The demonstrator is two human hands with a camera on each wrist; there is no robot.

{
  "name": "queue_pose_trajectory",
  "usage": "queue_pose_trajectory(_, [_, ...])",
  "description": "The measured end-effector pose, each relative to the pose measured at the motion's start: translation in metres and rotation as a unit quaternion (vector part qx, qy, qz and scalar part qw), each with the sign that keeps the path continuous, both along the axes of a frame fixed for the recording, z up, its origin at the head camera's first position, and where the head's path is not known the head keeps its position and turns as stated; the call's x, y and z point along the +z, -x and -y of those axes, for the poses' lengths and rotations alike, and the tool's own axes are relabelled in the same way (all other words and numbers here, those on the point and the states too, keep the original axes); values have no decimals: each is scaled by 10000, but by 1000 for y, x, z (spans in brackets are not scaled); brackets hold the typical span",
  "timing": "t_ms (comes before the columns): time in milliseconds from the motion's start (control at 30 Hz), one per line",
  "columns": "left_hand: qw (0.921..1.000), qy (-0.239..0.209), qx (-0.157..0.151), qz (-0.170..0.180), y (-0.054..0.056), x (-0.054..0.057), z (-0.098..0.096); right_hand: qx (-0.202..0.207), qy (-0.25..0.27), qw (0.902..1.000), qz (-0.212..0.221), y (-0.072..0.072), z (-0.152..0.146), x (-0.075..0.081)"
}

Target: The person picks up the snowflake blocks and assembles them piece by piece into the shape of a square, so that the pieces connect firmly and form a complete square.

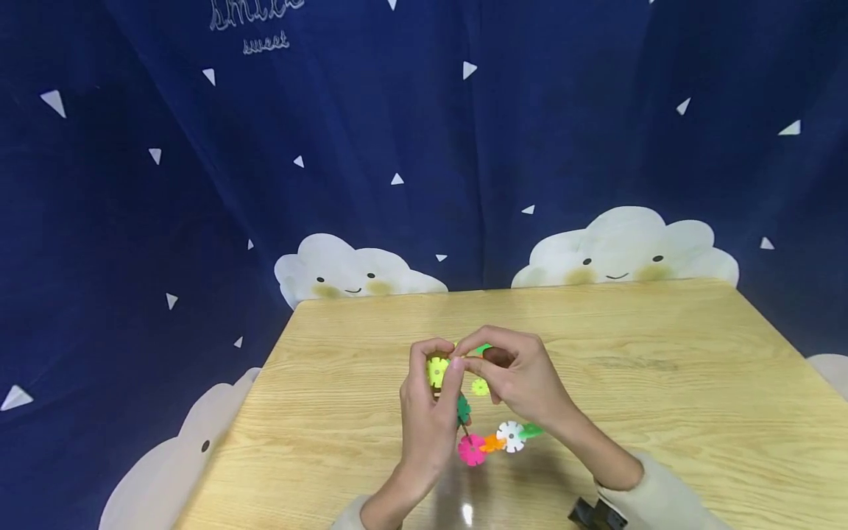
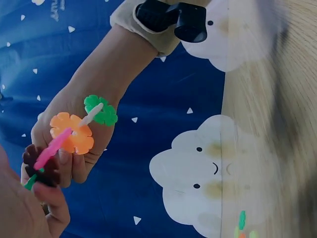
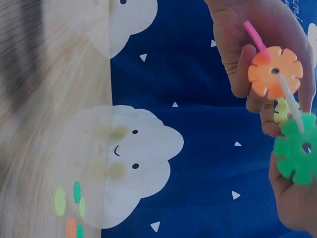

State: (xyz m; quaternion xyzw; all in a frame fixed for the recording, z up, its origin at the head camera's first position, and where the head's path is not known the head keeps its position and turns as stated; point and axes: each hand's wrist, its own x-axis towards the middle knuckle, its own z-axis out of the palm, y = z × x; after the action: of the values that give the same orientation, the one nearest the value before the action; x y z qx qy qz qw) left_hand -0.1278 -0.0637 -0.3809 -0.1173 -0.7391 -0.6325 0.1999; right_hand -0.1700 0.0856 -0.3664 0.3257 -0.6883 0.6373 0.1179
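A chain of notched plastic flower discs hangs between my hands above the table. My left hand [image 1: 425, 421] grips its upper end, where a yellow disc [image 1: 436, 372] faces me between thumb and fingers. Thumb and forefinger of my right hand [image 1: 532, 379] pinch together at the left thumb tip, at the chain's top; the piece there is mostly hidden. Below run a dark green disc [image 1: 463, 407], a brown disc [image 2: 47, 174] seen edge-on from above, a pink disc [image 1: 472, 450], an orange disc [image 2: 72, 133], a white disc [image 1: 511, 436] and a green disc [image 3: 297, 148].
Loose discs lie on the wooden table [image 1: 331, 412] beyond the hands, among them a yellow-green disc [image 1: 480, 386] and a green disc [image 3: 77, 192]. A dark blue curtain [image 1: 424, 132] with white clouds and triangles hangs behind the table. A black wrist camera [image 1: 598, 514] sits at my right sleeve.
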Motion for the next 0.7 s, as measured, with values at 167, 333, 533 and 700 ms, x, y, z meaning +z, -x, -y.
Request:
queue_pose_trajectory(167, [9992,182,296,-213,0,0,-1,-4,-77,9999,-134,0,-1,1])
queue_pose_trajectory(333, [9984,211,414,-335,1,0,1,-49,-219,9997,78,2,-7,2])
queue_pose_trajectory(533, [9989,108,353,-276,3,4,8,-155,-185,9994,253,10,-22,2])
queue_pose_trajectory(700, [9985,13,446,-306,5,6,16,-304,-91,9984,461,25,-35,-7])
